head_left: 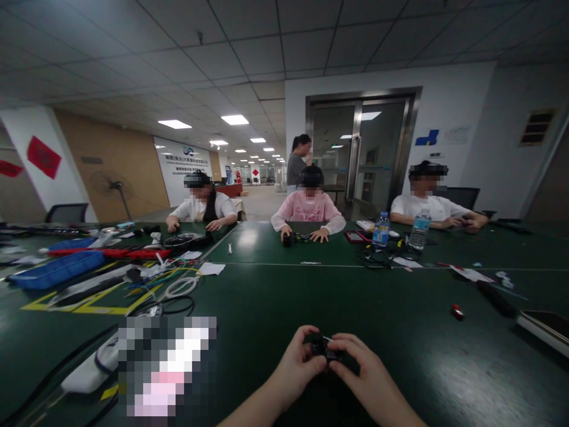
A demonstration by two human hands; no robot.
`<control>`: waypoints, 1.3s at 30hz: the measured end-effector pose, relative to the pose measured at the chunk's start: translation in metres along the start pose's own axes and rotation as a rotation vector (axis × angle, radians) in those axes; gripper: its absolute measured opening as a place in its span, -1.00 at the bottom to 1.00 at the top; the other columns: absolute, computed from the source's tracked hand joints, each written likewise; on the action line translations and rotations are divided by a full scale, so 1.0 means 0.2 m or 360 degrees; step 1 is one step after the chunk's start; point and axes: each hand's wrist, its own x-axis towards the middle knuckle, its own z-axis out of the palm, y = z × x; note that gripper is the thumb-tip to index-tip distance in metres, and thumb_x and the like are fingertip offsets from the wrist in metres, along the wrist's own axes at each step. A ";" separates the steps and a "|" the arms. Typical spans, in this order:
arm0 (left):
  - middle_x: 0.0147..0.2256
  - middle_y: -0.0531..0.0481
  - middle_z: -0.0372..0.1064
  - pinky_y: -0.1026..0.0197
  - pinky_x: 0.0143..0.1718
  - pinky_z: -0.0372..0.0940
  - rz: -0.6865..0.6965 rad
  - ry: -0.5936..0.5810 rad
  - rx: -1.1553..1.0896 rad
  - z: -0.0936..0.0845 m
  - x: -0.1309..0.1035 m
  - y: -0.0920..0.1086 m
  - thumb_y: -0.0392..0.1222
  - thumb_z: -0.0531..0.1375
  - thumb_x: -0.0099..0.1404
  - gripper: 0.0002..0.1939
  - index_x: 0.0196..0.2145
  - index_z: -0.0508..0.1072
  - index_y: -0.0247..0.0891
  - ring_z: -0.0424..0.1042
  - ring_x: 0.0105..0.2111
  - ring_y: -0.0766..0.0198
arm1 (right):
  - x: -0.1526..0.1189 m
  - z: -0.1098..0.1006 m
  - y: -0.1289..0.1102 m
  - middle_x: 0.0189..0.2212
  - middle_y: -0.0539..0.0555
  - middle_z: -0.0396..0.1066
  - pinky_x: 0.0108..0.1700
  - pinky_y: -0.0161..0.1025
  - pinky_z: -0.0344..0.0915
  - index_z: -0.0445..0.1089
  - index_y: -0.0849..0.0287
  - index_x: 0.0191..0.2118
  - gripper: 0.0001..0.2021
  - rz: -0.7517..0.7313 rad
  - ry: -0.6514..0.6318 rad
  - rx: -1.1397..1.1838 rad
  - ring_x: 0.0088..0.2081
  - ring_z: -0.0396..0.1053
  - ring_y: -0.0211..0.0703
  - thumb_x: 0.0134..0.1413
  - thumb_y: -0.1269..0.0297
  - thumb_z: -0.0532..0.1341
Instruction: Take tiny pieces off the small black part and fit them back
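Close to the front edge of the dark green table point(249, 296), my two hands meet around a small black object point(328, 350). Its exact kind cannot be made out, as fingers cover much of it. My left hand point(297, 362) pinches it from the left between thumb and fingers. From the right, my right hand point(362, 365) grips it the same way. A small red and black item point(457, 312) lies on the table to the right, apart from my hands.
On the left lie a blue tray point(57, 271), tangled cables point(178, 289) and a white power strip point(91, 370). Bottles point(381, 230) stand across the table. Several people sit opposite, one in a pink top point(306, 210). A boxy, pale-edged item point(544, 329) lies far right.
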 end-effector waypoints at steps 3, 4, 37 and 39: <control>-0.30 0.00 0.36 0.21 -0.25 0.21 -0.0033 0.0027 0.0028 0.00 0.00 0.00 -0.20 0.35 -0.04 -0.46 -0.17 0.16 -0.22 0.39 -0.30 0.27 | -0.01 0.01 -0.01 -0.08 0.02 0.34 0.08 -0.11 0.17 0.44 -0.02 -0.24 -0.79 -0.0022 0.0008 0.0031 0.00 0.29 -0.05 -0.05 0.34 0.18; -0.31 0.01 0.35 0.21 -0.27 0.21 -0.0045 0.0045 0.0048 0.00 0.00 0.01 -0.19 0.35 -0.04 -0.48 -0.18 0.17 -0.22 0.38 -0.30 0.27 | -0.01 0.01 -0.02 -0.08 0.02 0.34 0.08 -0.11 0.17 0.44 -0.02 -0.24 -0.79 -0.0028 0.0012 0.0040 -0.01 0.29 -0.05 -0.05 0.34 0.19; -0.28 -0.02 0.35 0.22 -0.38 0.19 0.0026 0.0034 -0.0014 0.00 0.00 0.00 -0.43 0.22 -0.08 -0.28 0.03 0.05 -0.13 0.42 -0.43 0.27 | -0.01 -0.01 -0.03 -0.07 0.06 0.38 0.03 -0.16 0.24 0.33 0.05 -0.02 -0.65 -0.0034 0.0088 0.0124 -0.02 0.31 -0.06 0.02 0.26 0.13; -0.28 -0.02 0.37 0.21 -0.36 0.21 0.0034 0.0040 0.0033 0.00 -0.01 0.01 -0.39 0.25 -0.03 -0.28 0.04 0.02 -0.14 0.43 -0.41 0.26 | -0.01 -0.01 -0.02 -0.05 0.07 0.38 0.03 -0.17 0.25 0.31 0.06 0.00 -0.64 -0.0008 0.0096 0.0142 -0.02 0.32 -0.07 0.04 0.22 0.12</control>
